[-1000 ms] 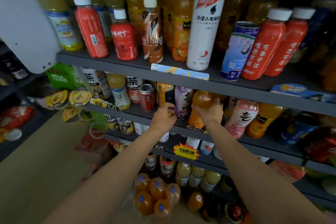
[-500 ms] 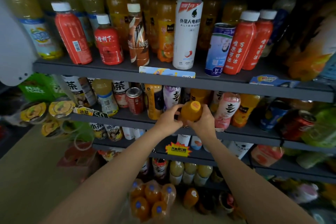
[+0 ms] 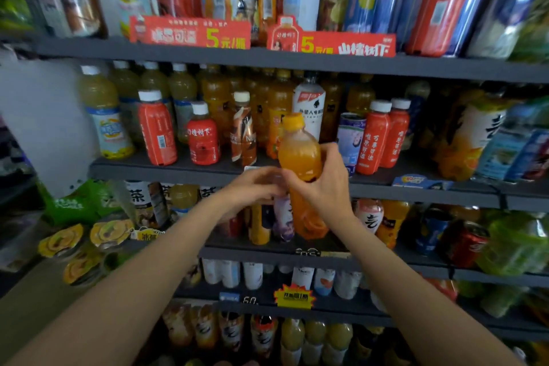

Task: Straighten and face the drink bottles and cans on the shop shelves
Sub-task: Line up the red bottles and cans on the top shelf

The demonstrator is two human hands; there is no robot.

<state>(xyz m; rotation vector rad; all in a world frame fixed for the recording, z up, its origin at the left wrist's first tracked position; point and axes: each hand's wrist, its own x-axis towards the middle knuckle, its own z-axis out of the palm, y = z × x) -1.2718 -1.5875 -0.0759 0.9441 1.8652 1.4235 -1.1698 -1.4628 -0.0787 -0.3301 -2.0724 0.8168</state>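
Note:
An orange juice bottle (image 3: 299, 154) with an orange cap is held upright in front of the middle shelf (image 3: 166, 171). My right hand (image 3: 326, 187) grips its body from the right. My left hand (image 3: 255, 187) is blurred and touches the bottle's lower left side with curled fingers. Behind it stand a tall white bottle (image 3: 309, 107), a brown coffee bottle (image 3: 243, 131), red bottles (image 3: 157, 131) and a blue-and-white can (image 3: 350, 140).
The top shelf (image 3: 267, 58) carries red price banners (image 3: 190, 33) and more drinks. The shelf below (image 3: 267, 252) holds tea bottles, cans and juice. A white panel (image 3: 38, 122) hangs at the left. Snack cups (image 3: 59, 244) hang at the lower left.
Both hands lifted the orange bottle from the lower shelf up to the middle shelf's height. The view tilted upward, bringing the top shelf into sight.

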